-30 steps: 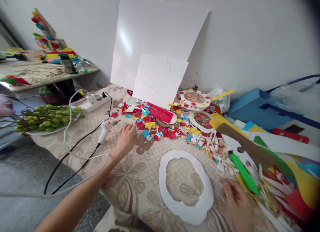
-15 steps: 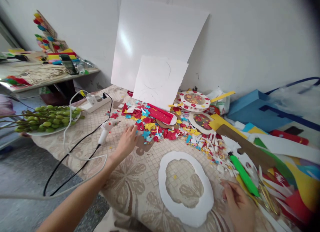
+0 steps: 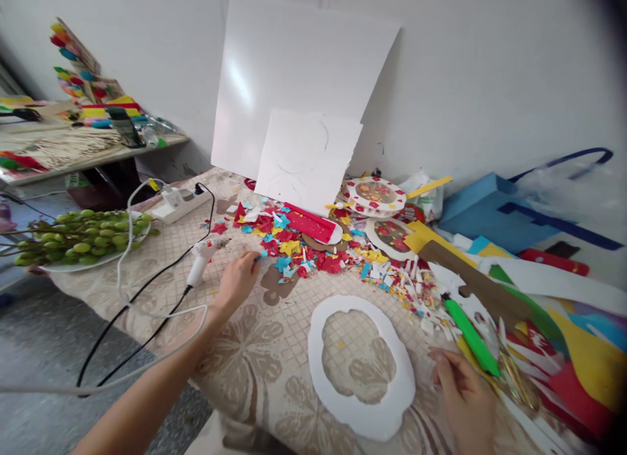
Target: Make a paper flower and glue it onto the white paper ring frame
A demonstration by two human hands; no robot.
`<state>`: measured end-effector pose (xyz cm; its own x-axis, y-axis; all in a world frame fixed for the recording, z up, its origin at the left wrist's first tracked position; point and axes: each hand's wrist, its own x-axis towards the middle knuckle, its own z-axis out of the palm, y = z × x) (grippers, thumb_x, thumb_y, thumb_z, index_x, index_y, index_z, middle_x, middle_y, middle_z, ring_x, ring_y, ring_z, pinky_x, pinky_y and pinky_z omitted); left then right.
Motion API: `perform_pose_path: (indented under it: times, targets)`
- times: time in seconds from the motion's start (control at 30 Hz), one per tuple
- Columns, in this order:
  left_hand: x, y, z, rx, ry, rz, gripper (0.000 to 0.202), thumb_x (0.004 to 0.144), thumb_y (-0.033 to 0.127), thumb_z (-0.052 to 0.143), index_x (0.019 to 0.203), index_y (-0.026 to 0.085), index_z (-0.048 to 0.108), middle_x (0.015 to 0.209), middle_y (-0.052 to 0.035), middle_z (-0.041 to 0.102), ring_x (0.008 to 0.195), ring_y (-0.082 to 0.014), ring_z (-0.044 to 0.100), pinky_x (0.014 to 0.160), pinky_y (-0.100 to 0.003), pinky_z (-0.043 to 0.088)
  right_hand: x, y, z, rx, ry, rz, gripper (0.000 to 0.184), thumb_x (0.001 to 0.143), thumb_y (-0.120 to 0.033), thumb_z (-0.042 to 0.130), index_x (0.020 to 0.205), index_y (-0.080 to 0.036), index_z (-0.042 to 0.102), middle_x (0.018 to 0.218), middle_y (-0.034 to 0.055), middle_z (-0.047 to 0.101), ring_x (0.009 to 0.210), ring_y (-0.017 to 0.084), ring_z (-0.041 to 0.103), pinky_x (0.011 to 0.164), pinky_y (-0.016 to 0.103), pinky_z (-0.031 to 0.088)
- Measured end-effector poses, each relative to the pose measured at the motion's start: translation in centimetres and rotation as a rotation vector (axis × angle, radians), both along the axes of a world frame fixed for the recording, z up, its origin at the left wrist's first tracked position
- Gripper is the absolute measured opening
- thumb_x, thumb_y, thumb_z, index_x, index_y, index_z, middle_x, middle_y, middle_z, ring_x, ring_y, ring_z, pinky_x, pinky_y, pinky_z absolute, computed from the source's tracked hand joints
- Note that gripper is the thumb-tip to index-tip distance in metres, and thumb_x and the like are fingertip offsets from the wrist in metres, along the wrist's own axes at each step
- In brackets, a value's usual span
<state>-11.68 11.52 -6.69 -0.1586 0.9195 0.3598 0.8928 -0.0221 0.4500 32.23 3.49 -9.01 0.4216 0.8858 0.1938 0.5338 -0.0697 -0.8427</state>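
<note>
My left hand [image 3: 240, 279] is at the left edge of the pile of paper scraps. Its thumb and fingers pinch a small blue paper piece [image 3: 257, 258]. Just left of it lies a white hot glue gun [image 3: 200, 262]. In front of me a white scalloped ring [image 3: 317, 363], cut from card or foam, lies flat on the cloth. My right hand [image 3: 463, 396] rests right of the ring, fingers curled together; whatever they hold, if anything, is hidden. Close beside that hand are a green-handled cutter [image 3: 471, 337] and gold-handled scissors [image 3: 516, 380].
Red, blue and yellow scraps [image 3: 289, 249] spread across the middle. Decorated round fans [image 3: 376, 195] lie behind. White boards [image 3: 304, 57] lean on the wall. A power strip [image 3: 181, 203], cords and a plate of green grapes [image 3: 93, 239] are left. Coloured sheets [image 3: 582, 363] crowd the right.
My left hand has closed at the scraps' edge and now pinches a blue paper piece. The right hand keeps its place beside the ring. The view has shifted slightly.
</note>
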Motion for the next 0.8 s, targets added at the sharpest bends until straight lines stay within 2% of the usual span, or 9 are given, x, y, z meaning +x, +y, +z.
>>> perform_pose_path:
  times: [0.2,0.37,0.43,0.57,0.67,0.8]
  targets:
    - [0.7,0.7,1.5,0.076,-0.351,0.002,0.022,0.081,0.029,0.050,0.085,0.017,0.067,0.082,-0.0065,0.071,0.068,-0.0181,0.064,0.067,-0.028,0.048,-0.1,-0.1,0.1,0.016,0.037,0.007,0.044,0.073,-0.056,0.058,0.086,-0.014,0.063,0.066,0.0029,0.060,0.055,0.015,0.052,0.056,0.027,0.045]
    - [2.0,0.8,1.8,0.090,-0.628,-0.036,0.020,0.076,0.031,0.057,0.082,0.015,0.067,0.078,-0.0056,0.070,0.069,-0.0177,0.063,0.065,-0.027,0.049,0.1,-0.1,-0.1,0.035,0.040,0.006,0.045,0.073,-0.057,0.059,0.086,-0.013,0.063,0.072,0.0058,0.063,0.055,0.014,0.054,0.053,0.026,0.046]
    - [2.5,0.7,1.5,0.054,-0.798,-0.057,0.022,0.073,0.034,0.061,0.082,0.015,0.067,0.076,-0.0050,0.070,0.069,-0.0176,0.064,0.065,-0.028,0.049,0.2,-0.1,-0.3,0.029,0.046,0.010,0.044,0.074,-0.055,0.059,0.087,-0.013,0.062,0.073,0.0059,0.063,0.054,0.014,0.053,0.052,0.025,0.046]
    - [3.3,1.0,1.3,-0.120,-1.180,-0.106,0.034,0.065,0.042,0.070,0.083,0.014,0.064,0.071,-0.0036,0.068,0.063,-0.0155,0.063,0.064,-0.028,0.051,0.2,-0.2,-0.1,0.015,0.045,0.023,0.042,0.075,-0.053,0.059,0.088,-0.013,0.063,0.075,0.0058,0.063,0.053,0.013,0.052,0.051,0.024,0.046]
    - [3.7,1.7,1.7,-0.146,-1.257,-0.108,0.039,0.058,0.042,0.075,0.083,0.013,0.064,0.069,-0.0022,0.067,0.061,-0.0132,0.062,0.063,-0.027,0.051,0.0,-0.1,0.1,0.019,0.049,0.016,0.041,0.075,-0.052,0.059,0.087,-0.013,0.063,0.076,0.0064,0.064,0.053,0.013,0.052,0.051,0.024,0.046]
    - [4.2,2.8,2.0,-0.131,-1.233,-0.119,0.040,0.055,0.039,0.077,0.084,0.014,0.065,0.070,-0.0019,0.067,0.061,-0.0129,0.061,0.060,-0.026,0.051,-0.1,-0.2,0.0,0.031,0.043,-0.018,0.041,0.075,-0.052,0.059,0.087,-0.013,0.063,0.079,0.0078,0.065,0.053,0.013,0.052,0.051,0.025,0.046]
